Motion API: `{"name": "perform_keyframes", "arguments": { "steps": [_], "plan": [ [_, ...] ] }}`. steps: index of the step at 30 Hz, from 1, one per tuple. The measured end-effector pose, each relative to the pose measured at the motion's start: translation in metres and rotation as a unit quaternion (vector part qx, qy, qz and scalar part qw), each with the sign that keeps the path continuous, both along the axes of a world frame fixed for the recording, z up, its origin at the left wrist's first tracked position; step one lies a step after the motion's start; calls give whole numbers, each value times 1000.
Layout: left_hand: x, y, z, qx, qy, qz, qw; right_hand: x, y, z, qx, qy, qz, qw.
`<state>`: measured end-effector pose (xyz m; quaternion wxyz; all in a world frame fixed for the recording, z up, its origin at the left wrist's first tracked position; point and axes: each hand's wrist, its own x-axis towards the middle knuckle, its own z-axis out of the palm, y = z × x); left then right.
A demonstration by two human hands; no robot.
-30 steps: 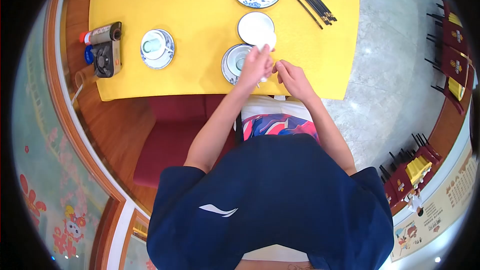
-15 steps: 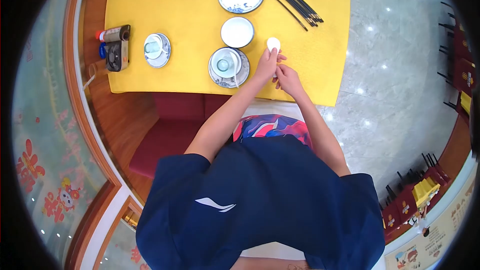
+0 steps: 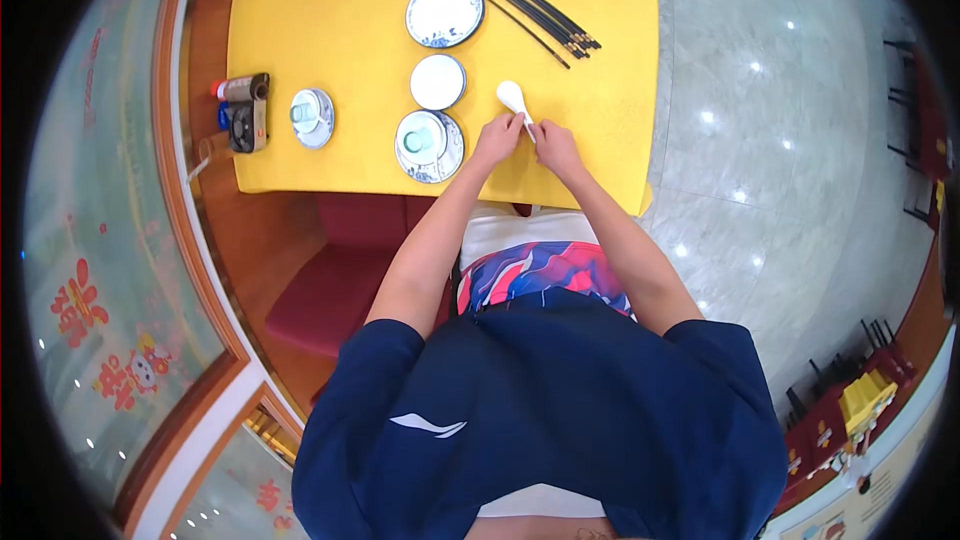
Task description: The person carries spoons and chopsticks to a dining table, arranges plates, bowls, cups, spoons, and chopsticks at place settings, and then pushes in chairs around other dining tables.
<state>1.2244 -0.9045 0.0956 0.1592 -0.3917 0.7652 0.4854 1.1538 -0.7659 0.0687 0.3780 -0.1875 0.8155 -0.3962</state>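
Head view: white spoon [image 3: 510,94] upper centre of frame, over or on the desk [image 3: 605,110] (contact unclear). Left hand [image 3: 497,139] and right hand [image 3: 557,147] close together, both pinching its handle [image 3: 527,121]. Risk: a loosened pinch could let the probably slick spoon slip and strike the desk.

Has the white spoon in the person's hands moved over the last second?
Yes, rightward relative to the round white dish: a second ago the head of the spoon overlapped its edge; now yellow tablecloth shows between them.

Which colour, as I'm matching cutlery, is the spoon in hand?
The spoon is white, seen best in the head view.
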Motion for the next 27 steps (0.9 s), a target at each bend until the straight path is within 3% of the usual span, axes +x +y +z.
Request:
{"name": "perform_keyframes", "arguments": {
  "steps": [1, 3, 7, 12, 13, 17, 23, 27],
  "plan": [
    [6, 8, 0, 33, 21, 34, 999, -1, 0, 4, 1, -1, 12, 1000],
    [20, 20, 1, 42, 8, 59, 997, -4, -2, 12, -10, 154, 63, 986],
    [53, 45, 6, 75, 27, 131, 988, -13, -9, 31, 50, 172, 175, 968],
    [95, 61, -8, 81, 38, 161, 983, -41, -22, 29, 85, 258, 389, 880],
    [103, 64, -10, 91, 30, 181, 979, -52, -28, 31, 87, 261, 389, 879],
    [125, 76, -5, 101, 10, 185, 978, -106, -45, 44, 124, 322, 147, 927],
    [140, 84, 10, 121, 18, 225, 967, -140, -66, 35, 181, 273, 109, 938],
    [137, 76, 20, 112, 38, 223, 968, -139, -64, 31, 148, 276, 99, 944]
  ]
}}
